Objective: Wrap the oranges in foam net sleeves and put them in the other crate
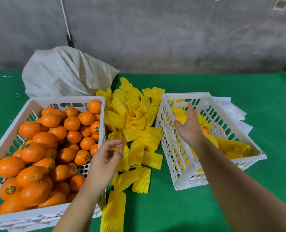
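Head view: sleeves [135,124] beside left-hand fingers [117,146].

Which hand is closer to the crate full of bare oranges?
Left. The left hand hovers at the orange crate's right edge; the right hand is over the other crate.

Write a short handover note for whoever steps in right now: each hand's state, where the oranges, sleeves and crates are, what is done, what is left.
Left hand: empty, fingers loosely curled, over the sleeve pile by the full crate.
Right hand: open, empty, over the other crate.
Bare oranges fill the full crate.
Foam net sleeves lie heaped on the green table between the crates.
Done: a few wrapped oranges sit in the other crate.
Left: most of the oranges.
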